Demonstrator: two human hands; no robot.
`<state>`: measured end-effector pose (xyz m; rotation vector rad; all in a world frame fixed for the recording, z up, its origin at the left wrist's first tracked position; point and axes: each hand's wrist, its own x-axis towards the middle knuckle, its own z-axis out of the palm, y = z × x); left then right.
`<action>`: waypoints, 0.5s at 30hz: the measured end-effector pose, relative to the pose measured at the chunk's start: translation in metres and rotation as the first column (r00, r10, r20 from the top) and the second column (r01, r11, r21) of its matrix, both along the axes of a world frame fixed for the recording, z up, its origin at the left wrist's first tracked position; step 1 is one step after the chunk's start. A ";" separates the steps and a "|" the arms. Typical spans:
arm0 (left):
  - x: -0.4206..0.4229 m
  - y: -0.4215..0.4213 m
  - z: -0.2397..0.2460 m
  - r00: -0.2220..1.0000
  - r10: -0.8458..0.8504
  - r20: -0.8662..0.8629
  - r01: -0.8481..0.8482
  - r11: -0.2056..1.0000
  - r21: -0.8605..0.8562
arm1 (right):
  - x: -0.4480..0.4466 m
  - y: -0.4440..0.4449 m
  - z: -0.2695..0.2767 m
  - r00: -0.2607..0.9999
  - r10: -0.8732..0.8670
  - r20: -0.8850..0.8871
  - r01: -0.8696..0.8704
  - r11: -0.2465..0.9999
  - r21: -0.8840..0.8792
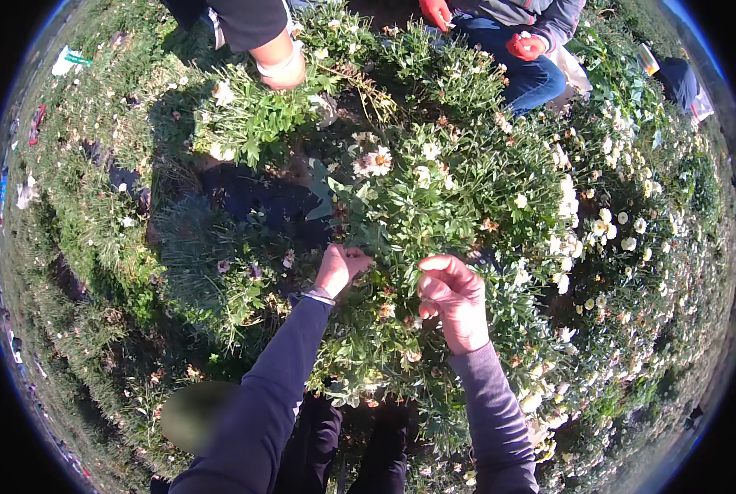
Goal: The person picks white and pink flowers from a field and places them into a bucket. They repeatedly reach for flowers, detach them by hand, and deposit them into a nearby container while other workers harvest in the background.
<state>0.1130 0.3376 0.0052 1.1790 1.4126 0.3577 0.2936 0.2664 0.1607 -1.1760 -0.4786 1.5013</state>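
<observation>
In the head view my left hand (pixel 342 268) reaches into the leafy top of a flowering bush (pixel 398 222), thumb and fingers drawn together among the leaves. What lies between those fingertips is hidden. To its right, my right hand (pixel 457 299) hovers over the same bush with its fingers curled and the thumb near the index finger. Whether it pinches something small cannot be made out. A withered brownish flower head (pixel 385 310) sits between the two hands. Farther up the bush is a pale bloom with a browned centre (pixel 377 162).
Ahead on the right sits a person in blue jeans (pixel 522 74) with red gloves (pixel 525 46). Another person's bare lower leg (pixel 281 62) stands at upper left. Dark ground sheeting (pixel 263 194) lies left of the bush. Many white blooms (pixel 602 225) grow to the right.
</observation>
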 end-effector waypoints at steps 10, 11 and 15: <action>0.004 -0.015 0.011 0.980 -0.194 0.036 0.170 0.921 0.350 | -0.009 0.210 -0.062 0.259 0.657 0.708 -0.549 0.703 -0.452; 0.003 -0.015 0.019 0.979 -0.201 0.026 0.182 0.928 0.325 | -0.019 0.214 -0.070 0.148 0.727 0.670 -0.604 0.603 -0.521; -0.018 -0.015 0.036 0.979 -0.013 0.204 -0.023 0.984 0.176 | -0.041 0.191 -0.095 -0.112 0.517 0.849 -0.635 0.620 -0.461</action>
